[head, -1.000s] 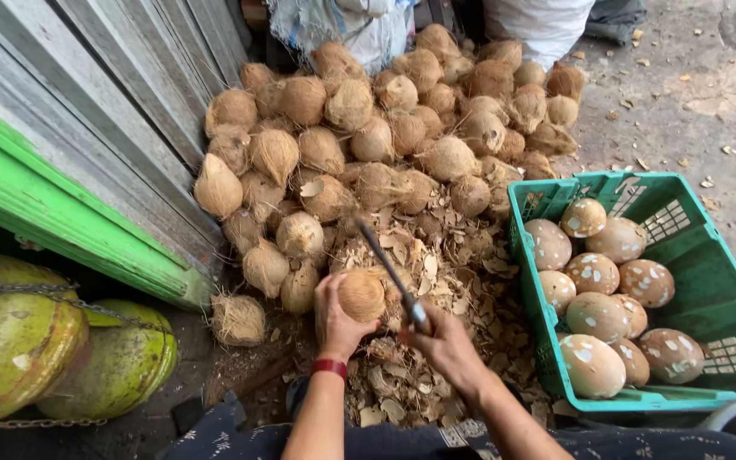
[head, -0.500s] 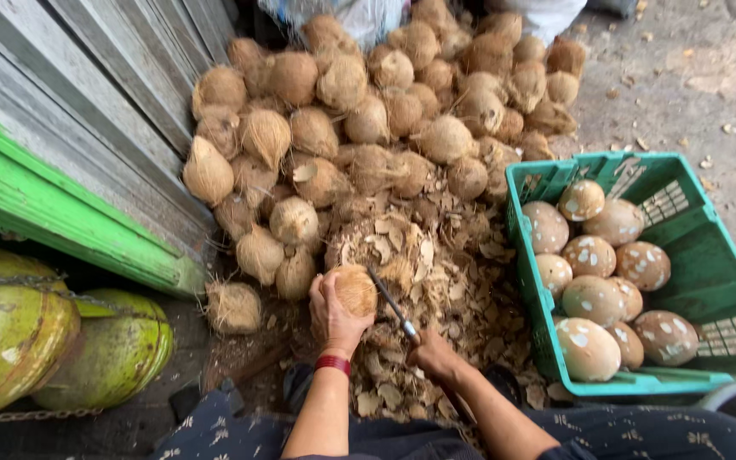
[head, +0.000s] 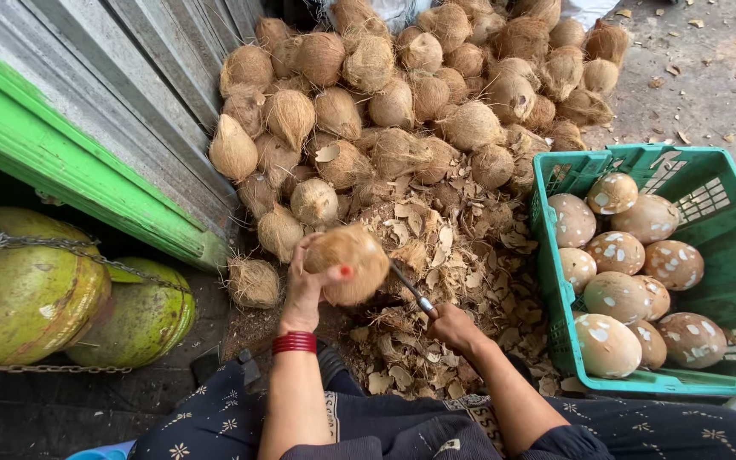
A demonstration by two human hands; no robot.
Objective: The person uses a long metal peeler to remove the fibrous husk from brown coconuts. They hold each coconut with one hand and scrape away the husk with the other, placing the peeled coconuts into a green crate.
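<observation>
Husk scraps (head: 436,247) litter the ground beyond both hands; the knife (head: 409,290) blade hides behind the coconut (head: 349,264) the raised left hand (head: 307,285) cups, right hand (head: 449,325) gripping its handle.

Knife blade (head: 400,279) mostly hidden behind held coconut (head: 349,262).

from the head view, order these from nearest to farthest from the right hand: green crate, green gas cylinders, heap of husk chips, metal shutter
Measured from the right hand:
1. Heap of husk chips: directly under and around the hand.
2. Green crate: to its right, holding peeled coconuts.
3. Metal shutter: far upper left, behind the coconut pile.
4. Green gas cylinders: far left, chained.
The last two are close; the cylinders look slightly farther.
</observation>
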